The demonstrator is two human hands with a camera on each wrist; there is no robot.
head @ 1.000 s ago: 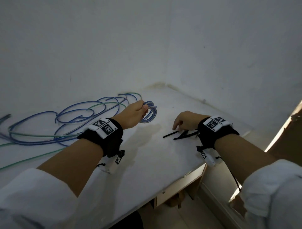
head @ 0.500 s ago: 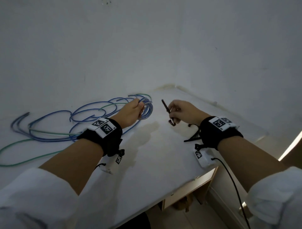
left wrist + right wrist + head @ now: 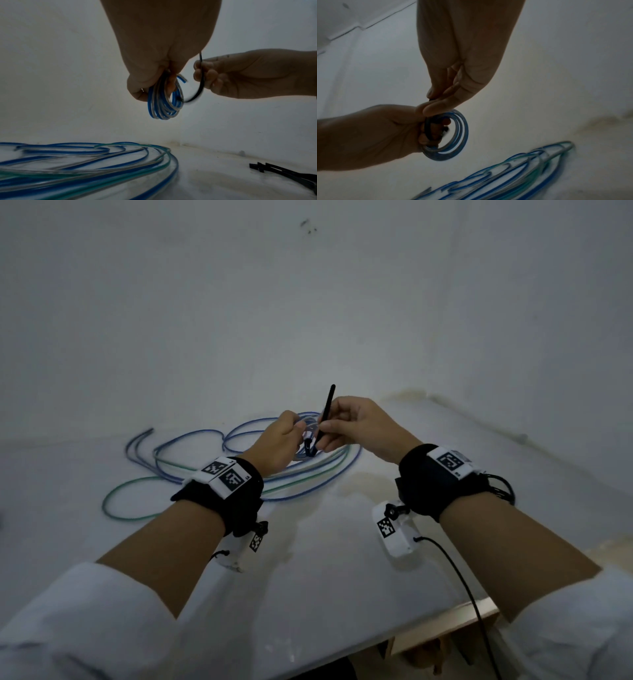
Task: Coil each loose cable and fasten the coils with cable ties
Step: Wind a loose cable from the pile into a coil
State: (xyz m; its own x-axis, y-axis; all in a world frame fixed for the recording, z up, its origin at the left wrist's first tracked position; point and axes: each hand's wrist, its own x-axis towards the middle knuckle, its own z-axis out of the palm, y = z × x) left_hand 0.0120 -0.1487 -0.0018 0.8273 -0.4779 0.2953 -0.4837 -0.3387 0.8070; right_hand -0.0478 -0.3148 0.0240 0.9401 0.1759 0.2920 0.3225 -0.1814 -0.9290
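My left hand (image 3: 291, 436) holds a small coil of blue and clear cable (image 3: 163, 105) above the table, its fingers curled through the loops. My right hand (image 3: 330, 429) pinches a black cable tie (image 3: 323, 419) just to the right of the coil. The tie's upper end points up, and its lower end bends round the coil (image 3: 453, 148) beside the left fingers. In the right wrist view the black cable tie (image 3: 427, 129) lies across the coil against the left hand (image 3: 368, 135). Whether the tie is closed into a loop is hidden.
Long loose blue and green cables (image 3: 205, 470) sprawl on the white table (image 3: 342, 577) behind and left of my hands. Several spare black ties (image 3: 291, 174) lie on the table to the right. White walls close the back and right; the table's front edge (image 3: 445, 621) is near.
My right hand picked one tie off the table, carried it left and up to the coil, and its lower end now curls round the coil. The left hand rose slightly with the coil.
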